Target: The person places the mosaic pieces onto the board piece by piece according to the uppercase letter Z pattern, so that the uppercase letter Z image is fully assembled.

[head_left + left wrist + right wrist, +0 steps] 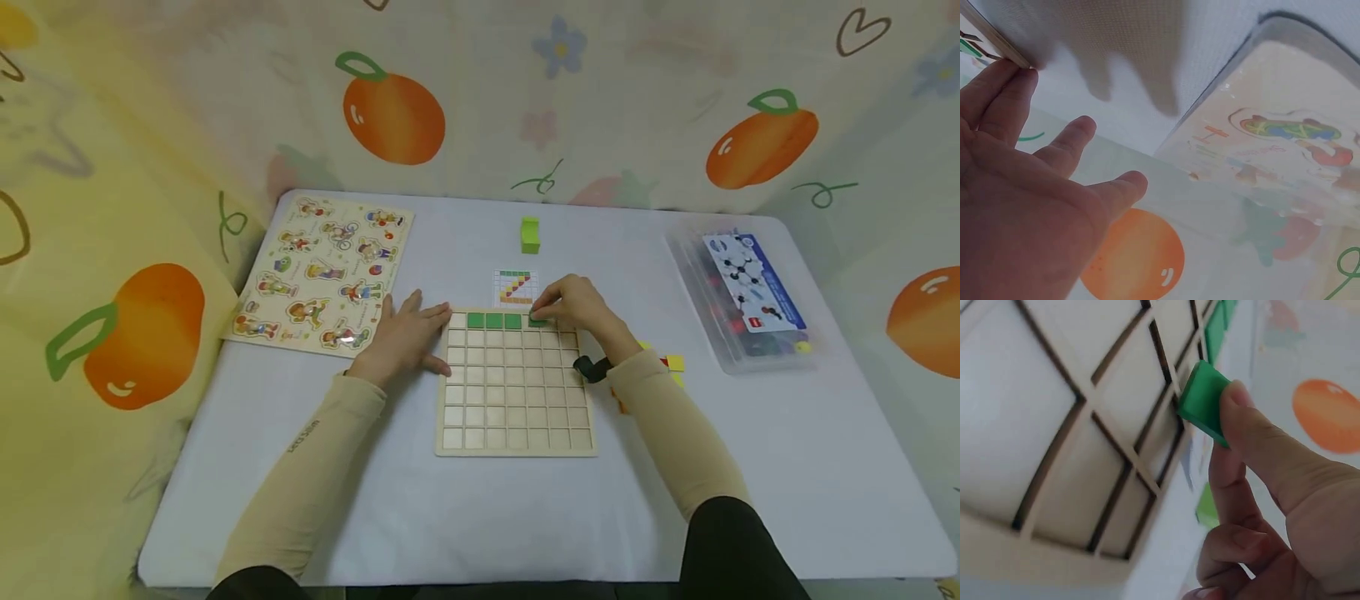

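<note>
A wooden grid board (516, 450) lies on the white table, with 3 green tiles (493, 321) set in its far row. Between thumb and fingers, my right hand (581, 307) pinches another green tile (1200, 403), tilted over that row to the right of the others. My left hand (405, 337) spreads at the board's left edge, fingers extended, with fingertips touching the rim in the left wrist view. Just beyond the board is a small pattern card (516, 287) printed with a coloured grid design.
Farther back stands a light-green block (530, 236). A peg puzzle board with figures (322, 271) lies at left, partly near my left hand. On the right sits a clear plastic box (738, 300) with a blue label. Yellow tiles (675, 363) lie partly hidden beneath my right forearm.
</note>
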`<action>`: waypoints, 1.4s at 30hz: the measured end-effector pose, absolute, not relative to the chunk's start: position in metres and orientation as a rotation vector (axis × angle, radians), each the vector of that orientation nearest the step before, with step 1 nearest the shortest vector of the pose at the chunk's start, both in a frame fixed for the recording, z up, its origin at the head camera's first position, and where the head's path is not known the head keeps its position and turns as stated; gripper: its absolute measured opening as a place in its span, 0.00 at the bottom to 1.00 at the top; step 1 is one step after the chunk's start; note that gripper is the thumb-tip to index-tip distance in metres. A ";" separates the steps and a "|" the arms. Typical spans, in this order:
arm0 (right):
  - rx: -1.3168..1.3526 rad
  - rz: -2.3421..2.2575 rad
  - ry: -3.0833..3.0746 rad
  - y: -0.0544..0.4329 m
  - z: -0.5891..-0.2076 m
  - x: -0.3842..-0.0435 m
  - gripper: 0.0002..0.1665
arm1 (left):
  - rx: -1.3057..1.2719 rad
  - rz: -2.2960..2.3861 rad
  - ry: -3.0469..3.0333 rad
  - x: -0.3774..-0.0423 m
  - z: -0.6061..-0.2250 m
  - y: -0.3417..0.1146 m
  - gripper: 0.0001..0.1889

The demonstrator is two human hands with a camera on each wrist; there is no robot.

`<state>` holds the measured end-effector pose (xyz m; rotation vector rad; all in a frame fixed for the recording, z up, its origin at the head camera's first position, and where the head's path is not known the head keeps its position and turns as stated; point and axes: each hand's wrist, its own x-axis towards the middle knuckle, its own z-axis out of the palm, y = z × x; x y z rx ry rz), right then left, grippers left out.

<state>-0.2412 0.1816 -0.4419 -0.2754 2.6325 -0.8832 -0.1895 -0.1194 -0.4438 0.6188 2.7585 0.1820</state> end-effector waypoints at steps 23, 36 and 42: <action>-0.466 -0.593 2.861 0.194 -0.440 -0.214 0.14 | 0.613 0.212 2.783 -0.186 -0.442 -0.121 0.54; -0.207 -0.557 2.785 0.296 -0.435 -0.164 0.14 | 0.579 0.243 2.729 -0.190 -0.440 -0.115 0.54; -0.111 -0.590 2.685 0.334 -0.430 -0.144 0.15 | 0.551 0.225 2.726 -0.192 -0.440 -0.115 0.56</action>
